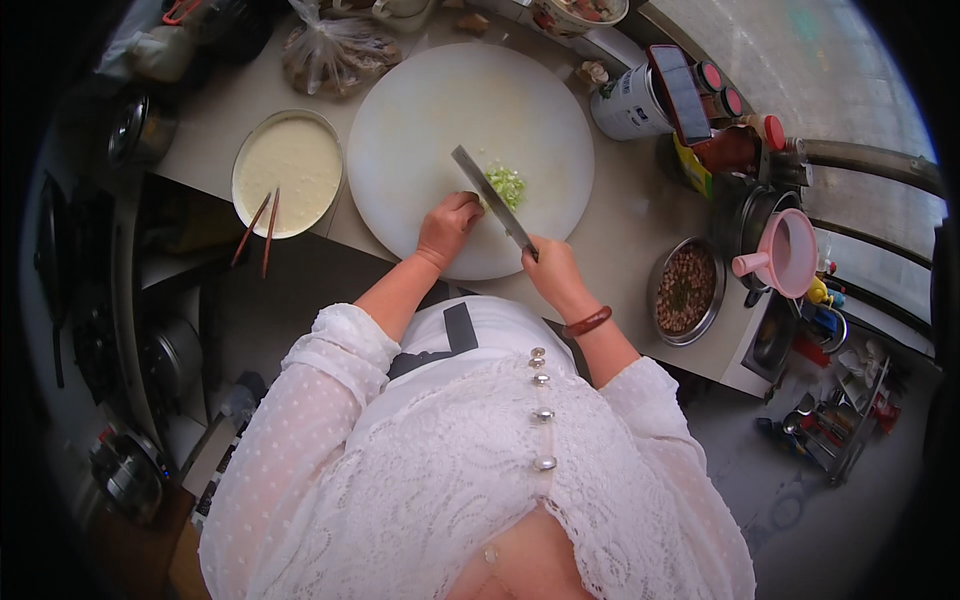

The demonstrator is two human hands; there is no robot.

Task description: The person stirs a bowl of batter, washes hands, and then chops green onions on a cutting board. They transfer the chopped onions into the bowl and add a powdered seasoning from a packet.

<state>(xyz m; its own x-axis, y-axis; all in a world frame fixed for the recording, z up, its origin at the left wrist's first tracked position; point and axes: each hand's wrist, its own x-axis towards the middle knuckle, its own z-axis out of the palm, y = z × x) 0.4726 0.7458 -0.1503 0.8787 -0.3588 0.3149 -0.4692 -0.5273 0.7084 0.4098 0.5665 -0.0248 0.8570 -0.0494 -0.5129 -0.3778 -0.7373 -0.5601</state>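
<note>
My right hand (556, 277) grips the handle of a kitchen knife (491, 196), a broad cleaver type seen almost edge-on. Its blade slants up and left over a round white cutting board (465, 97). On the blade's right side lies a small heap of chopped scallion (507, 186), pale green. My left hand (452, 225) rests on the board left of the blade, fingers curled close to it. A bit of scallion (484, 204) shows at those fingertips; the rest of it is hidden by the hand. A brown bangle circles my right wrist.
Left of the board stands a bowl of pale batter (289, 169), with chopsticks (271, 225) jutting over the counter's front edge. A metal bowl of minced filling (684, 292) sits at right, near a pink strainer (787, 253). A large can (632, 105) and phone (679, 94) stand behind.
</note>
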